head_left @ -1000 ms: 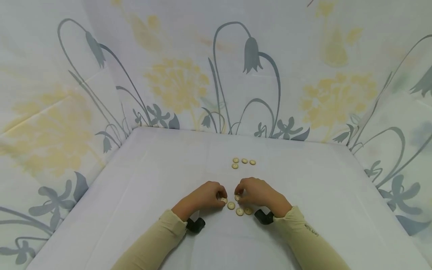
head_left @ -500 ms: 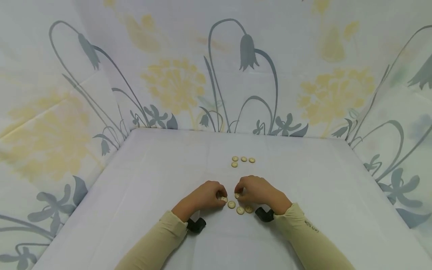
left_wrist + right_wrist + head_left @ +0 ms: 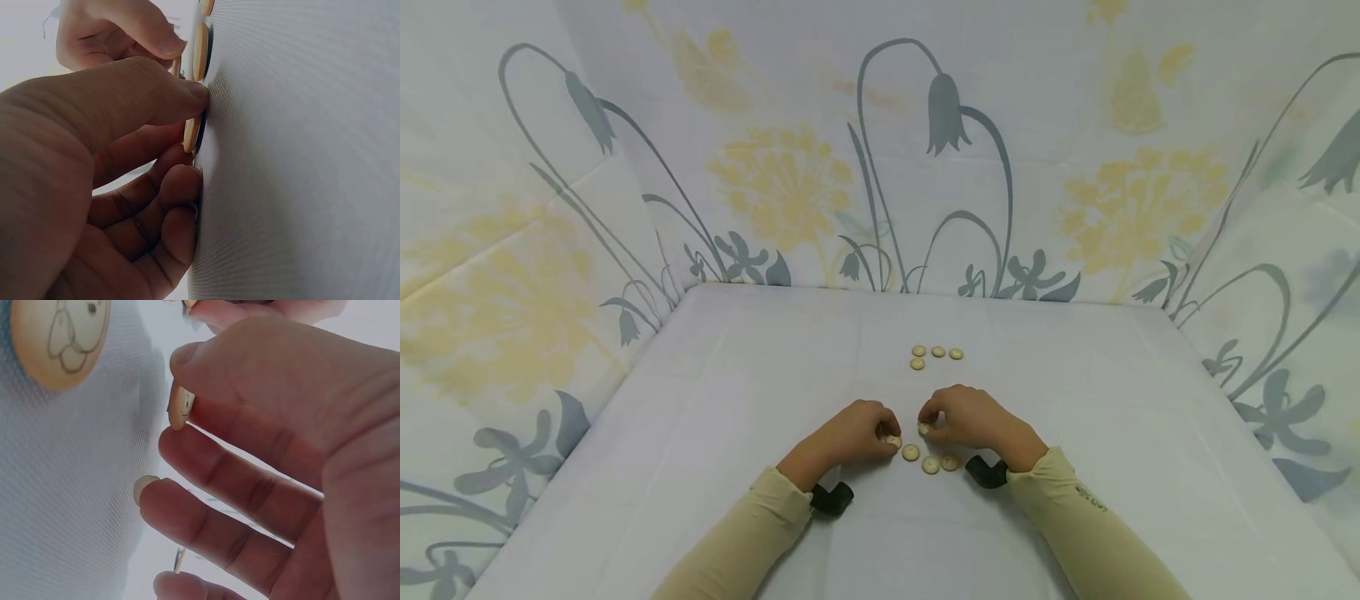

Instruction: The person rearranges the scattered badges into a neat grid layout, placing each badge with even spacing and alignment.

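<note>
Reaching in from the near side over a smooth white tablecloth [image 3: 760,367], with forearms slanting inward in turned-back beige sleeves [image 3: 737,533] and hands turned toward each other. Pinching with the left hand [image 3: 859,429] one pale tan, round, wooden-looking disc [image 3: 894,442] between thumb and fingers, with the remaining fingers curled in. Pinching with the right hand [image 3: 967,415] a second disc [image 3: 182,407], dark-lined on its face, with the lower fingers only slightly bent. Held low and near each other; impossible to tell whether touching the cloth. Counting nine discs in all: two gripped; one loose disc [image 3: 911,452] just to the right of the left grip; a pair of discs [image 3: 930,466] on the near side of the right grip; four well beyond both grips, as a row of three discs [image 3: 938,352] plus a single disc [image 3: 917,364] just nearer than its left end.
</note>
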